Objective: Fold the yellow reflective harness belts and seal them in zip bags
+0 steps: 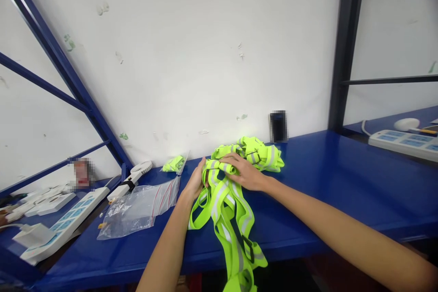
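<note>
Straps (219,198) cut off at bottom; fingers of left hand (196,182), partly hidden, and right hand (249,175) grip them.

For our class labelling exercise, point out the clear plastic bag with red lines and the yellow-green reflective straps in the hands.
Clear plastic bag (138,207), head view: middle of its film.
Yellow-green reflective straps (218,203), head view: a drooping band.

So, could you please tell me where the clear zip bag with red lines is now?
In the head view, the clear zip bag lies on the blue worktop, to the left of the left hand and beside the white handheld fan.
</note>
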Available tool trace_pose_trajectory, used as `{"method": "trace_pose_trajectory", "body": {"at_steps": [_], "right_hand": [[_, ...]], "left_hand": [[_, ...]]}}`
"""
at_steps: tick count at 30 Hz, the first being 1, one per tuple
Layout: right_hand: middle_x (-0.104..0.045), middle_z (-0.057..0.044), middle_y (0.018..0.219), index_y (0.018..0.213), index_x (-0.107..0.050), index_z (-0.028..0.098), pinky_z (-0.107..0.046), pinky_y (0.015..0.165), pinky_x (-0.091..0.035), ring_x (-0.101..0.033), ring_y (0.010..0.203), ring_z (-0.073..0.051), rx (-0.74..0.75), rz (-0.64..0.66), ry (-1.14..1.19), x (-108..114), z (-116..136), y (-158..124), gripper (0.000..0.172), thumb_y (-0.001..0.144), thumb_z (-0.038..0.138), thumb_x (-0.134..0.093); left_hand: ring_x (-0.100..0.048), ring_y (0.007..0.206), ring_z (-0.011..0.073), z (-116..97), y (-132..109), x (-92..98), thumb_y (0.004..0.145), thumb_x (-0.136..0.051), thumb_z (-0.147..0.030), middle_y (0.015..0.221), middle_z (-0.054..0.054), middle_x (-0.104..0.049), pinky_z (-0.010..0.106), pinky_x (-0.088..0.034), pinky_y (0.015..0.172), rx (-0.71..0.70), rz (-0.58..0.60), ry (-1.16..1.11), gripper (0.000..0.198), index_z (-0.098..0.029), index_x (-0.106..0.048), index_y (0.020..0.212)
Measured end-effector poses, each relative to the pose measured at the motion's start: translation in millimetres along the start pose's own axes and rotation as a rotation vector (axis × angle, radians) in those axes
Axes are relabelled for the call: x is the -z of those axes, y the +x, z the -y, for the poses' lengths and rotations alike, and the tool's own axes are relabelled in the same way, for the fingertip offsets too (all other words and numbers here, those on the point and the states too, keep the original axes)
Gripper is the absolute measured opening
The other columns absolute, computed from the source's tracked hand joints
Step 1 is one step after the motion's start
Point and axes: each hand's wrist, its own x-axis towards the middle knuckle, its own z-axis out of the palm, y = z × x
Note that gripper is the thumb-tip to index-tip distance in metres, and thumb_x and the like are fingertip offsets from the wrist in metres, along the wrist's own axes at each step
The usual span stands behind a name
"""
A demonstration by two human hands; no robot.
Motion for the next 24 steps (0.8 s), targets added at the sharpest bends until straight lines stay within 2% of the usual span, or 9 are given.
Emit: {"method": "trace_pose_trajectory", "body": {"at_steps": [3, 6, 9, 11, 13, 15, 18, 20, 24], "right_hand": [[-0.062, -0.01, 0.119, 0.124, -0.058, 0.02, -0.041, 0.097, -0.043, -0.058, 0.109, -0.027, -0.131, -0.152, 0.136, -4, -6, 3, 0.038, 0.09, 0.034, -0.052], [-0.066, -0.01, 0.113, 0.116, -0.064, 0.016, -0.044, 0.094, -0.044, -0.059, 0.107, -0.032, -0.384, -0.329, 0.297, -3, -9, 7, 0.045, 0.084, 0.047, -0.059], [-0.064, -0.01, 0.118, 0.121, -0.062, 0.017, -0.043, 0.097, -0.043, -0.056, 0.113, -0.032, -0.495, -0.421, 0.504, 2, -9, 12, 0.052, 0.078, 0.047, -0.064], [-0.062, -0.007, 0.124, 0.124, -0.061, 0.021, -0.041, 0.099, -0.041, -0.054, 0.117, -0.029, -0.475, -0.378, 0.609, 7, -7, 14, 0.048, 0.081, 0.043, -0.061], [-0.058, -0.003, 0.13, 0.123, -0.061, 0.026, -0.038, 0.103, -0.037, -0.049, 0.123, -0.026, -0.423, -0.305, 0.641, 12, -4, 14, 0.042, 0.083, 0.038, -0.057], [-0.057, -0.002, 0.131, 0.118, -0.064, 0.027, -0.037, 0.104, -0.036, -0.048, 0.125, -0.025, -0.382, -0.226, 0.633, 14, 0, 13, 0.036, 0.085, 0.036, -0.055], [-0.064, -0.004, 0.114, 0.109, -0.066, 0.023, -0.036, 0.092, -0.042, -0.058, 0.105, -0.024, -0.341, -0.115, 0.57, 12, 4, 12, 0.03, 0.086, 0.037, -0.054], [-0.064, -0.004, 0.102, 0.102, -0.065, 0.021, -0.034, 0.084, -0.043, -0.059, 0.091, -0.021, -0.291, -0.112, 0.482, 10, 6, 11, 0.026, 0.086, 0.036, -0.054], [-0.06, -0.001, 0.088, 0.094, -0.061, 0.019, -0.029, 0.072, -0.041, -0.053, 0.075, -0.016, -0.268, -0.244, 0.406, 9, 9, 12, 0.018, 0.085, 0.032, -0.053]], "left_hand": [[-0.03, 0.027, 0.0043, -3, -4, -3.2, 0.079, -0.052, -0.067, 0.037, -0.005, -0.041, 0.02, -0.02, 0.034, -0.002, 0.045, 0.036, 0.053, -0.017, -0.049, 0.062], [-0.024, 0.028, 0.0018, -4, -8, -2.1, 0.081, -0.055, -0.062, 0.04, -0.007, -0.04, 0.018, -0.02, 0.035, -0.009, 0.157, 0.076, 0.047, -0.016, -0.052, 0.07], [-0.023, 0.028, 0.0006, -5, -12, 6.6, 0.081, -0.061, -0.053, 0.048, -0.009, -0.046, 0.016, -0.021, 0.035, 0.042, 0.282, 0.155, 0.036, -0.018, -0.056, 0.09], [-0.029, 0.027, 0.0016, -6, -17, 13.2, 0.08, -0.063, -0.052, 0.057, -0.006, -0.055, 0.017, -0.024, 0.034, 0.138, 0.411, 0.221, 0.043, -0.021, -0.055, 0.107], [-0.048, 0.035, 0.0073, -7, -20, 15.7, 0.076, -0.066, -0.053, 0.071, 0.0, -0.065, 0.019, -0.033, 0.037, 0.198, 0.515, 0.251, 0.055, -0.021, -0.052, 0.12], [-0.066, 0.064, 0.0159, -7, -22, 12.1, 0.075, -0.07, -0.049, 0.094, 0.007, -0.069, 0.024, -0.048, 0.054, 0.118, 0.539, 0.218, 0.06, -0.021, -0.053, 0.125], [-0.063, 0.103, 0.022, -3, -18, -0.3, 0.078, -0.069, -0.041, 0.12, 0.01, -0.063, 0.031, -0.048, 0.088, -0.076, 0.511, 0.15, 0.051, -0.02, -0.057, 0.123], [-0.063, 0.103, 0.0227, 2, -14, -7.4, 0.079, -0.069, -0.036, 0.118, 0.01, -0.064, 0.034, -0.046, 0.093, -0.103, 0.484, 0.146, 0.049, -0.02, -0.057, 0.123], [-0.067, 0.079, 0.0188, 6, -10, -10.7, 0.075, -0.073, -0.03, 0.094, 0.006, -0.07, 0.031, -0.05, 0.078, -0.052, 0.397, 0.179, 0.047, -0.019, -0.059, 0.119]]}}
